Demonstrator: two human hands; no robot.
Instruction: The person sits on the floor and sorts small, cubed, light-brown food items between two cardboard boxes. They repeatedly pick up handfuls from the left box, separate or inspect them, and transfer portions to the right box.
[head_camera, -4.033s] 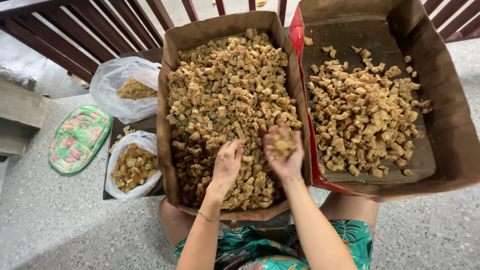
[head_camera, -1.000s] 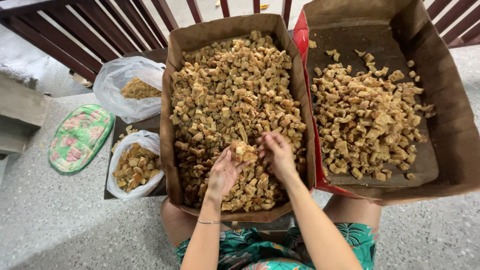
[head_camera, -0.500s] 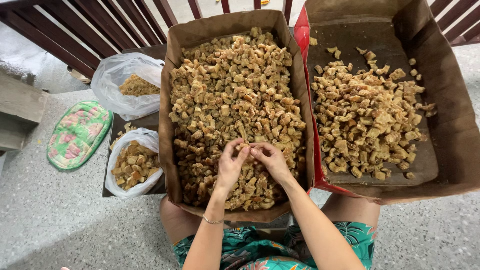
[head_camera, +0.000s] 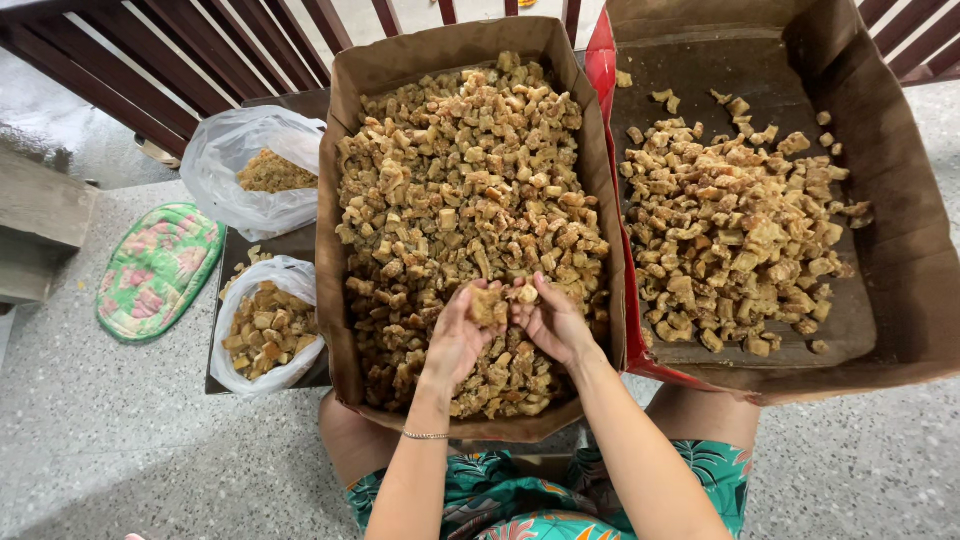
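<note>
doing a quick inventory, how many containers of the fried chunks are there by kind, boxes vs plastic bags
Cardboard boxes: 2, the full box under the left hand and right hand, and the partly filled box beside it.
Clear plastic bags: 2, the far bag and the near bag.
Total: 4 containers.

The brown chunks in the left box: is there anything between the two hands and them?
Nothing visible stands between. The left hand and the right hand are already in the left cardboard box, resting on the heap of brown chunks, with a few pieces held between their fingers. No lid or wrap covers the heap.
</note>
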